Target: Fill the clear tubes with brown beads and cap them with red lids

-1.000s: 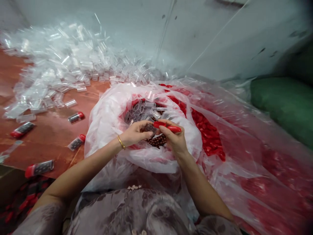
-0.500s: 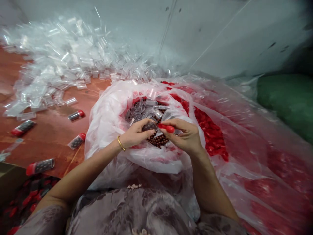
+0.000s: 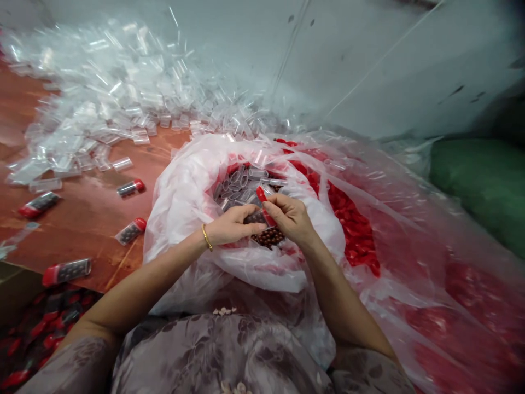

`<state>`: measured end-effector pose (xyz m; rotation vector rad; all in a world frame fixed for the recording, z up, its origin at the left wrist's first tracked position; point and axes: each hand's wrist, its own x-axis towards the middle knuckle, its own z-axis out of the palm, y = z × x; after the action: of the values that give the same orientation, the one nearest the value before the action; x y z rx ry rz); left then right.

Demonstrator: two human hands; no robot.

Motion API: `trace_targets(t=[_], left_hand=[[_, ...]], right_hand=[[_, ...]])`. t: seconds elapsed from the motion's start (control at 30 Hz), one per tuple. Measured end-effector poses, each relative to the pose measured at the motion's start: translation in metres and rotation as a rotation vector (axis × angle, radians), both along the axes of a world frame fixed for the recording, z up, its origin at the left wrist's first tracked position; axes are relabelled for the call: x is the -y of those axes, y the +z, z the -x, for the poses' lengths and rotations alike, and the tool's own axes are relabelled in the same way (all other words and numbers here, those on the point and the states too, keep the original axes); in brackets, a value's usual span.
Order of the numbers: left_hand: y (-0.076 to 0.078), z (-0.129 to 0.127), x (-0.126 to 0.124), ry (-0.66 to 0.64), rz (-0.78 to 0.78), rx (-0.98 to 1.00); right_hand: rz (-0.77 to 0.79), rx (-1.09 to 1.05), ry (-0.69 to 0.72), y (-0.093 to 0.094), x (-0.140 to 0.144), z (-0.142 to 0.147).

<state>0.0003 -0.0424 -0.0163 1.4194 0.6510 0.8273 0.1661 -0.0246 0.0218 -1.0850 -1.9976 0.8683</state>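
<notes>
My left hand (image 3: 234,224) grips a clear plastic tube (image 3: 255,218) filled with dark round beads, its mouth towards the right. Between the thumb and fingers of my right hand (image 3: 292,218) is a red cap (image 3: 262,195), which meets the open end of the tube at a tilt. Both hands are over a white plastic bag (image 3: 180,175) with its rim rolled down. Inside it, brown beads (image 3: 268,237) lie below my hands, and several empty clear tubes (image 3: 235,183) lie behind them.
Clear tubes (image 3: 118,93) are heaped at the back left. Capped, bead-filled tubes (image 3: 131,187) lie on the reddish-brown table (image 3: 159,145); more fill a container (image 3: 53,328) at lower left. Red caps (image 3: 356,235) show under plastic sheeting on the right, near a green sack (image 3: 476,180).
My right hand has moved left and brought the red cap from beside the tube against its open end, tilting it upright. My left hand still grips the tube.
</notes>
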Motion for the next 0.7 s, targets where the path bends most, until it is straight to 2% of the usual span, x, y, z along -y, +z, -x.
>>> trace_targets(t=[0.17,0.3,0.37,0.53,0.7], left_hand=[[0.0,0.0,0.0,-0.013,0.036,0.029],[0.001,-0.001,0.003,0.102,-0.074,-0.017],[0.002,0.0,0.004,0.141,-0.125,-0.025],[0.003,0.0,0.006,0.179,-0.194,-0.008],[0.002,0.002,0.006,0.206,-0.216,-0.061]], right_hand=[[-0.037,0.037,0.012,-0.006,0.002,-0.002],[-0.14,0.086,-0.098,-0.015,0.009,0.001],[-0.134,0.082,-0.121,-0.02,0.012,0.004],[-0.041,-0.011,-0.058,-0.024,0.016,0.01],[-0.049,0.004,-0.016,-0.024,0.021,0.019]])
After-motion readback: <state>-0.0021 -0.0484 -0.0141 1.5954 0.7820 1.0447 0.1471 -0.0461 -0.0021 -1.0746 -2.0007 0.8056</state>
